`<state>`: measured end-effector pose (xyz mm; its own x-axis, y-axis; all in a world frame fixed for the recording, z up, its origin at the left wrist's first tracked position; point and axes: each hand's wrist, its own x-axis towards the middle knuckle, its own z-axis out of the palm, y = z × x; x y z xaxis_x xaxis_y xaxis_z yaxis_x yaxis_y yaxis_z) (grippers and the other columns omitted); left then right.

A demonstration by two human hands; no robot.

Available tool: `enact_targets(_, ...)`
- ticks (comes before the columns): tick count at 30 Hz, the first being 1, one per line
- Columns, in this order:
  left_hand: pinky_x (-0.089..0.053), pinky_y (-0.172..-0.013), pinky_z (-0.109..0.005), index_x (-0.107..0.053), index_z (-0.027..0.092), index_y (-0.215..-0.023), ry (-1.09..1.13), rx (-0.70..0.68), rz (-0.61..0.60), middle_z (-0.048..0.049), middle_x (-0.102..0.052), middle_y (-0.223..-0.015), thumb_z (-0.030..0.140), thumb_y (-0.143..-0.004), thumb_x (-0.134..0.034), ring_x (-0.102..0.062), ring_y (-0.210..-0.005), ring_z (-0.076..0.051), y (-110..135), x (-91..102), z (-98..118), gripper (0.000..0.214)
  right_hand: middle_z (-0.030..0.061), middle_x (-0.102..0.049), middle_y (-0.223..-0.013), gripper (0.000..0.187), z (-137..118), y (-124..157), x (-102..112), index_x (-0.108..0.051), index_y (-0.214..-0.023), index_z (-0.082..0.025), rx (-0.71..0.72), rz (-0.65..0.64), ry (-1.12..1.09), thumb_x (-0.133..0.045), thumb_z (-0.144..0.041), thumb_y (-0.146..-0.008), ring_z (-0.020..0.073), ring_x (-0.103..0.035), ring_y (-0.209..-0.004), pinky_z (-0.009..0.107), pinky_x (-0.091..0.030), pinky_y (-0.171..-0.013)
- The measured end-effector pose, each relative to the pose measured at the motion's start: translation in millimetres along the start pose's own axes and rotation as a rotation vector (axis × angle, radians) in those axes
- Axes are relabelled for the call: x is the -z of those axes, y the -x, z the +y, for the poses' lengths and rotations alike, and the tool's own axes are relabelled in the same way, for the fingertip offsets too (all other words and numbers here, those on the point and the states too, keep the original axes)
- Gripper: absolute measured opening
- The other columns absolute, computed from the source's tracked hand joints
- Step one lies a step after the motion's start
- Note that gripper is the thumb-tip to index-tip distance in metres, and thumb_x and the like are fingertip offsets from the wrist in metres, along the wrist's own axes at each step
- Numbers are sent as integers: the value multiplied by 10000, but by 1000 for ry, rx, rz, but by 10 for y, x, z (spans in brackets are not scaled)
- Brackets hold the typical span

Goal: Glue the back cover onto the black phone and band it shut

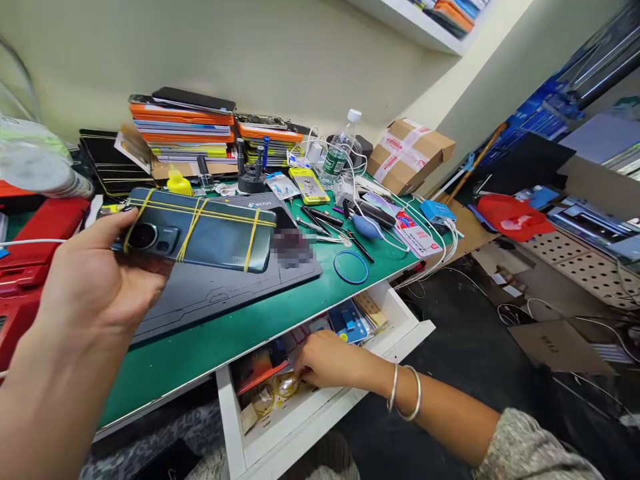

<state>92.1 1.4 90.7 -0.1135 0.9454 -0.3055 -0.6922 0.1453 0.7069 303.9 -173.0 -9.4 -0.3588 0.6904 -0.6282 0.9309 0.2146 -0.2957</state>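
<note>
My left hand (117, 270) is closed round one end of a dark blue-grey smartphone (215, 235), its camera side facing me. Several yellow rubber bands (193, 230) are stretched around the phone, which hovers above the desk's dark mat. My right hand (325, 360), with two bangles at the wrist, reaches down into a pulled-out white drawer (320, 417). Its fingers are curled beside a small heap of yellow rubber bands (274, 393); the fingertips are partly hidden, and what they grip I cannot make out. Boxes and a blue card (347, 323) lie deeper in the drawer.
On the green desk (195, 363) lie a dark mat (220, 303), a blue ring (351, 267) and scattered tools. Behind stand stacked phones (187, 133), a water bottle (337, 153) and a cardboard box (410, 157). A red case (43, 253) is at left.
</note>
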Motion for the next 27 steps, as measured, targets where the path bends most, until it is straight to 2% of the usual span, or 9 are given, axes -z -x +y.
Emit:
enact_targets(2,-603,-655,-204,-643,55,-989,20,50,19,-35,-718,-828,24,-890,-471,-693,-729,-104,39,-27,-10,201,66,-734,-1027,293,-34,-87,-5,-744,-1111,-259,53,-25,60,-557,-220,-889,245,-679,-993,289,-420,-703)
enact_targets(5,-598,-614,-205,-621,48,-1030,59,91,9,-36,-714,-806,28,-918,-449,-688,-696,-108,92,-43,9,206,97,-731,-975,279,-65,-212,-45,-738,-1131,-237,91,-61,137,-597,-251,-890,254,-683,-971,286,-438,-695)
enact_targets(12,-603,-594,-214,-620,57,-1084,121,69,27,-10,-725,-814,39,-932,-434,-694,-683,-105,89,40,52,240,127,-718,-850,253,-65,-352,-139,-746,-1054,-173,127,-116,232,-543,-214,-910,259,-698,-841,281,-438,-620)
enact_targets(17,-621,-668,-234,-612,55,-1034,157,133,70,-46,-720,-878,87,-957,-461,-701,-796,-125,75,169,88,173,119,-721,-857,281,-65,-312,-87,-730,-1073,-166,173,-108,240,-561,-320,-910,257,-701,-838,281,-426,-607)
enact_targets(22,-549,-559,-97,-596,73,-1029,214,207,69,-118,-702,-1043,129,-997,-389,-670,-1034,-166,151,204,125,218,155,-721,-867,263,-176,-416,-171,-745,-983,-117,172,-125,254,-549,-283,-926,292,-706,-871,316,-460,-651)
enact_targets(24,-550,-550,-100,-604,78,-1023,230,204,68,-108,-709,-1014,128,-998,-356,-681,-1007,-165,188,217,123,254,146,-723,-867,245,-197,-434,-197,-750,-964,-125,153,-123,259,-539,-240,-918,289,-711,-869,313,-465,-647)
enact_targets(27,-607,-629,-186,-620,81,-995,240,199,98,-79,-719,-886,118,-986,-358,-711,-859,-149,213,262,96,265,127,-726,-852,276,-177,-401,-195,-756,-994,-165,109,-94,272,-534,-301,-905,296,-717,-841,316,-467,-626)
